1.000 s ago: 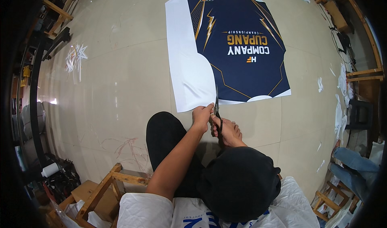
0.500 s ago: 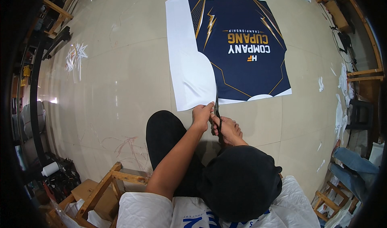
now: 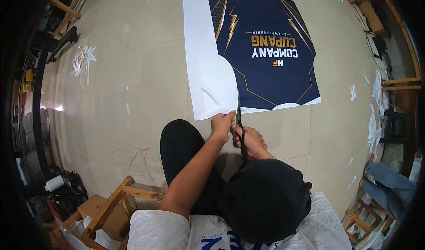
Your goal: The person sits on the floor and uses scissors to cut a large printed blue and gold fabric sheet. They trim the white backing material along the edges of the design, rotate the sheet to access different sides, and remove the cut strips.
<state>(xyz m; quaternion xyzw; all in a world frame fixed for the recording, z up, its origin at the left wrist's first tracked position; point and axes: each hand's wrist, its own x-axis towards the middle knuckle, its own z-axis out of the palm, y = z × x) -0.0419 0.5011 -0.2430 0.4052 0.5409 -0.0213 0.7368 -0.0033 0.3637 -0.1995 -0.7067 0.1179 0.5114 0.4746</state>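
The navy-and-white printed cloth [image 3: 270,84] is lying spread on the floor [image 3: 141,73]. At its near edge the L hand [image 3: 221,125] is pinching the white margin betw. thumb & forefinger; I'm not making out the other fingertips. Just below that same edge, the R hand [image 3: 251,142] is gripping the scissors [image 3: 239,115], fingers partly hiding the handle loops. The slim blades are pointing into the cloth, approx. along its curved white border; how far they're parting, I can't tell. Below the cloth, a black cap [image 3: 268,201] is hiding most of the R forearm. Far R of the cloth, sb.'s jeans [image 3: 389,175] are showing, upper body cut off. Far L of it, thin white scraps [image 3: 83,60] are lying bunched, indiv. strips blurring.
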